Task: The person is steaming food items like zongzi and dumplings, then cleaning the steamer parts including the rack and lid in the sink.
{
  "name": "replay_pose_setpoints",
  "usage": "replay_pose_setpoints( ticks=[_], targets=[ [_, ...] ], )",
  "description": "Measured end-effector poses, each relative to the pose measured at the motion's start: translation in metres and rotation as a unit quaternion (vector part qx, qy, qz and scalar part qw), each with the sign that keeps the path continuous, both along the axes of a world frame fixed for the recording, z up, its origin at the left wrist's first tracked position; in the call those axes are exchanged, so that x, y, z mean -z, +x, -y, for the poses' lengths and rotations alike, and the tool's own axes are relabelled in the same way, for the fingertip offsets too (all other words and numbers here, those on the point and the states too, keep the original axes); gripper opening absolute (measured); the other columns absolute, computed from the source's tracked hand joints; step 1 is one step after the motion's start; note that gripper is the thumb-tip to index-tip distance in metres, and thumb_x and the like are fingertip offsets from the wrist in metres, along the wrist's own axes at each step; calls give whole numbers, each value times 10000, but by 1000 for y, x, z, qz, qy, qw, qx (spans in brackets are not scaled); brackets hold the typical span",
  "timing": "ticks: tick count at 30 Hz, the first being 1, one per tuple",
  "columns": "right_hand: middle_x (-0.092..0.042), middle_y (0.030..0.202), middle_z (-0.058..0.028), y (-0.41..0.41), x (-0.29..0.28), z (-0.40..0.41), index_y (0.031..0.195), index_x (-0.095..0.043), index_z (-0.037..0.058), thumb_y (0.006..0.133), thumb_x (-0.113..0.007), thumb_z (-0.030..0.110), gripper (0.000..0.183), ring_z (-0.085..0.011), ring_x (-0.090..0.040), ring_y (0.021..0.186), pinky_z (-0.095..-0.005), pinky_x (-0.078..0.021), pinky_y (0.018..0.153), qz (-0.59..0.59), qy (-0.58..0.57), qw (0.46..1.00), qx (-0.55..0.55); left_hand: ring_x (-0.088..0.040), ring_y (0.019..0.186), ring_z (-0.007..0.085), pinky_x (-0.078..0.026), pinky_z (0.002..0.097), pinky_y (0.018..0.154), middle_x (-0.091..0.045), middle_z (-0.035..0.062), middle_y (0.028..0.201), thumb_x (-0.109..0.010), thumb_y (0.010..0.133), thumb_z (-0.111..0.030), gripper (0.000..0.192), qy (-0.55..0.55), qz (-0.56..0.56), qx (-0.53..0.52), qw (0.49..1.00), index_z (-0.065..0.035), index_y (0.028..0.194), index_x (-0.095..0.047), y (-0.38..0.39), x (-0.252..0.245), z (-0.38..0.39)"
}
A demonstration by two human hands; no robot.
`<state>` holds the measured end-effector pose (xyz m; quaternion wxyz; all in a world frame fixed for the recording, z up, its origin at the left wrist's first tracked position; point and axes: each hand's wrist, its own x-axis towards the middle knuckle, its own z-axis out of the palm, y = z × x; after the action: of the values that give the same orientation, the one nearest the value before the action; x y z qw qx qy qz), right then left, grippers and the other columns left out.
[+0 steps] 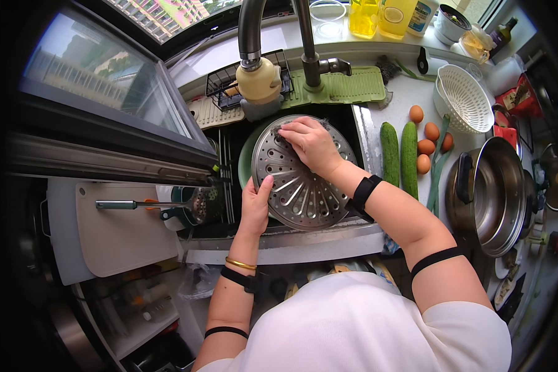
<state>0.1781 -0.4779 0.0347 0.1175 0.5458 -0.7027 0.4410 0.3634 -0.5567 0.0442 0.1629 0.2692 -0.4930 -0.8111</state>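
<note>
A round perforated metal steamer plate (302,186) is tilted over the sink, above a green basin (245,160) that shows along its left side. My left hand (256,204) grips the plate's lower left rim, thumb on top. Against the plate's upper face, my right hand (312,144) presses a dark steel wool scrubber (324,123), which is mostly hidden under the fingers. The faucet with a cream filter head (256,81) hangs just beyond the plate.
Two cucumbers (390,153), several brown eggs (425,147) and green onion stalks (439,172) lie right of the sink, near a white colander (467,100) and a large steel pot (502,204). An open window sash (116,88), a cutting board (121,237) and a slotted ladle (116,204) are left.
</note>
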Motion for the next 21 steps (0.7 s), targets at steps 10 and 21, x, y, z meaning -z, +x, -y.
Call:
replay_pose_setpoints(
  ticks=[10, 21],
  targets=[
    [-654, 1004, -47, 0, -3, -6, 952, -670, 37, 713, -603, 38, 249, -231, -583, 972, -343, -482, 858, -81, 34, 995, -49, -587, 902, 95, -471, 243, 810, -625, 46, 1059, -546, 932, -142, 239, -8, 2, -9, 1000, -13, 1133, -551, 3, 3, 0],
    [-616, 1097, -71, -21, -1, -14, 1050, -635, 28, 776, -601, 43, 277, -264, -538, 1065, -354, -458, 914, 72, 10, 995, 63, -569, 923, 85, -448, 229, 830, -620, 38, 1067, -554, 927, -138, 248, -27, -10, 8, 1000, -10, 1140, -550, 1, -1, 0]
  ],
)
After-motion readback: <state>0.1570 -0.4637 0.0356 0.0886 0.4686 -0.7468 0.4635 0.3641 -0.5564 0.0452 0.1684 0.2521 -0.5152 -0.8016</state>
